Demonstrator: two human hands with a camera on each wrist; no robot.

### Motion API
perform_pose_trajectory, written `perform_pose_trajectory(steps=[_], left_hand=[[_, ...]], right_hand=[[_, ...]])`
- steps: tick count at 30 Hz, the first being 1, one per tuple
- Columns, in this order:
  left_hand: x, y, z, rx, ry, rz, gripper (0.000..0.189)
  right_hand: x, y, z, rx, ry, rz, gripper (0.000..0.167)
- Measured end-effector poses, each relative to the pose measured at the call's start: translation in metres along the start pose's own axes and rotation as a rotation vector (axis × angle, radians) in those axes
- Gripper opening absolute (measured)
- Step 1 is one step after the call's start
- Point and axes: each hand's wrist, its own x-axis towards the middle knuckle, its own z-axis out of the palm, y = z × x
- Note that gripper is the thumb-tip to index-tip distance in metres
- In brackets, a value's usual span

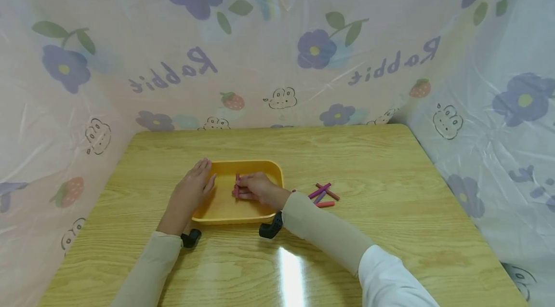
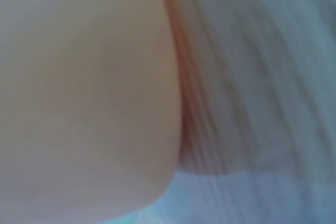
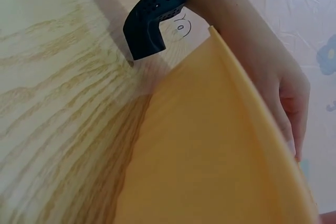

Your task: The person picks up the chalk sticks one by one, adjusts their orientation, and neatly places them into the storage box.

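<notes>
A shallow yellow tray [image 1: 221, 221] stands on the wooden table. My left hand [image 1: 188, 196] rests along the tray's left side, its fingers extended over the rim and its thumb toward the inside. The right wrist view shows this left hand [image 3: 262, 61] beyond the tray's outer wall [image 3: 194, 129]. Inside the tray, my right hand [image 1: 260, 189] pinches a short dark-red crayon-like stick [image 1: 237, 178], held roughly upright between thumb and fingers. More reddish stick shows low by the fingertips, partly hidden by them. In the left wrist view only a blurred pale surface and wood grain appear.
Right of the tray lies a loose pile of several similar sticks, among them a magenta one [image 1: 320, 190], a brown one [image 1: 333, 194] and a coral one [image 1: 325, 204]. A black wrist camera [image 1: 270, 226] hangs near the tray's front right corner. Patterned curtain [image 1: 260, 56] surrounds the table.
</notes>
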Motion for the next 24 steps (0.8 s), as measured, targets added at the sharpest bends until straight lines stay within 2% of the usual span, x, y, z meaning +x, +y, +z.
perform_pose_trajectory(steps=[10, 24], left_hand=[[0.0010, -0.0014, 0.0019, -0.004, 0.020, 0.020, 0.050], [0.0009, -0.0011, 0.0023, -0.014, -0.010, -0.020, 0.049]], right_hand=[[0.0019, 0.0005, 0.0008, -0.048, 0.070, 0.017, 0.022], [0.0020, 0.0011, 0.0014, -0.090, 0.072, 0.037, 0.021]])
